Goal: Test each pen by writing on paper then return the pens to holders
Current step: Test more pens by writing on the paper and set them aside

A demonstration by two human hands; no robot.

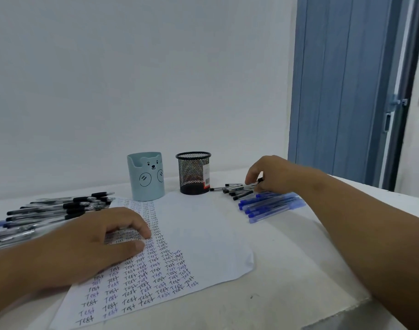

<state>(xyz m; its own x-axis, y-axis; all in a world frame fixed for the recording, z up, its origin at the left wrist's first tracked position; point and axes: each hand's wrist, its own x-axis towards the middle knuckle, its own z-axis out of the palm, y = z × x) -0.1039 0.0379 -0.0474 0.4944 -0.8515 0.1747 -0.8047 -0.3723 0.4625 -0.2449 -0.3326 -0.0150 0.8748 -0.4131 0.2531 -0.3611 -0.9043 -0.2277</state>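
Two hands: right hand pinches black pen, light & slick, hold mid-barrel; left hand flat on paper.

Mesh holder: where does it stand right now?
The black mesh holder stands at the sheet of paper's far edge, right of the bear holder, left of the black-capped pens.

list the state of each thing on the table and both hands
paper: flat, left part filled with "test"
bear holder: upright, no pens showing
mesh holder: upright, empty
black pens: piled left
blue pens: lying right
left hand: rests on paper
right hand: fingers pinch a pen
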